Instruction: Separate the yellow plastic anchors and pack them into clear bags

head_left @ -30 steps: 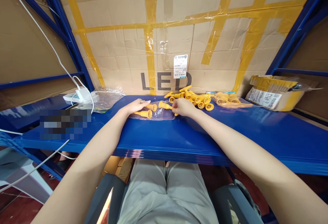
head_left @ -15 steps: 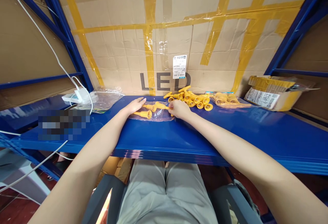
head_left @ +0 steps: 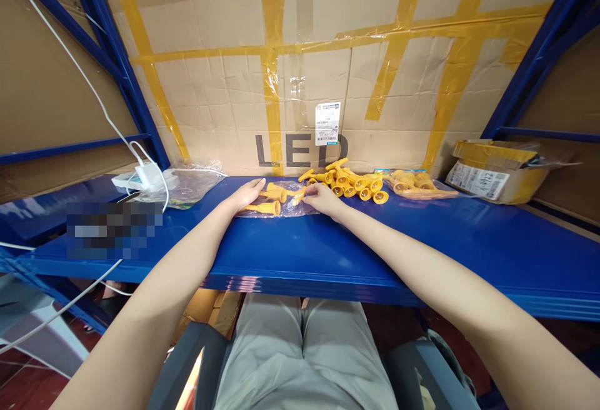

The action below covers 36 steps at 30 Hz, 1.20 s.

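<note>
A clear plastic bag [head_left: 297, 209] lies flat on the blue shelf with yellow horn-shaped parts in or on it, one of them a yellow part [head_left: 269, 209] near its front edge. My left hand [head_left: 246, 196] rests at the bag's left end, its fingers pressed together over the plastic and the narrow ends of the parts. At the right end, my right hand [head_left: 323, 200] pinches a yellow piece whose tip shows at the fingertips. Just behind and to the right of that hand is a pile of loose yellow parts [head_left: 360, 183].
A filled clear bag [head_left: 415, 184] and an opened cardboard box [head_left: 499, 172] stand to the right. On the left are a white power strip [head_left: 147, 177], cables and flat plastic bags [head_left: 197, 179]. A large taped cardboard panel [head_left: 210, 97] closes the back.
My right hand has shifted slightly left and its fingers have changed position. The yellow piece at its fingertips has moved and shows less. My left hand is nearly unchanged.
</note>
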### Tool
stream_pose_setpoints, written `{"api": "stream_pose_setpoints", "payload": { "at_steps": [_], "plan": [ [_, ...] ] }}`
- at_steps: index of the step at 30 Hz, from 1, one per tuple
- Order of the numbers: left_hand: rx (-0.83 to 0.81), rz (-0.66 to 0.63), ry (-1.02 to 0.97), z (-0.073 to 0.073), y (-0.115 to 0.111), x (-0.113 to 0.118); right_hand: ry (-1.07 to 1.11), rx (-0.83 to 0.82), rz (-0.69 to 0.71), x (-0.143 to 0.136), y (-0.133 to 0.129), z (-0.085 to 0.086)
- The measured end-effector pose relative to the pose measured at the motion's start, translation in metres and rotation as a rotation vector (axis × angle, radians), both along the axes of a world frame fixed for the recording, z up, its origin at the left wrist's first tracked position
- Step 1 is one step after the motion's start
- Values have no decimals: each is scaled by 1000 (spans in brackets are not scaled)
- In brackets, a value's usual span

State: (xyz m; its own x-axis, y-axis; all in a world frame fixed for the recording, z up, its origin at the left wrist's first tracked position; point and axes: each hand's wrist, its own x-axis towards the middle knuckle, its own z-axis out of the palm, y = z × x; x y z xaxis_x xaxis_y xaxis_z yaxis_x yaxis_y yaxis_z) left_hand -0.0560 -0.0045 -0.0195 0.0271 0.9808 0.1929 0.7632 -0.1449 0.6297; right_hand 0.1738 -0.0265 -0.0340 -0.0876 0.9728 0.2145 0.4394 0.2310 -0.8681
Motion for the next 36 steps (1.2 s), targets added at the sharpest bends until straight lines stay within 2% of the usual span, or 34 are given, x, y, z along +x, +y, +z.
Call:
{"api": "stream_pose_setpoints", "payload": {
  "at_steps": [4,8,12,16,23,27,33,36],
  "plan": [
    [16,-19,-44,-2,1,-1,341,-209,52,2,-3,7],
    [22,-52,-74,-4,2,0,426,-317,89,4,-7,12],
    [12,-80,-95,-5,2,4,465,-313,47,2,-10,14],
    [5,-89,-123,-4,0,8,518,-300,100,-1,-11,13],
    [19,-89,-157,-2,-4,10,536,-280,56,-5,-6,5],
    [3,-97,-172,-2,-4,9,564,-261,76,-3,-3,1],
    [20,-91,-114,-3,-1,8,502,-243,113,-3,1,-1],
    [12,-87,14,0,-4,8,451,-233,136,-3,1,-1]
  ]
}}
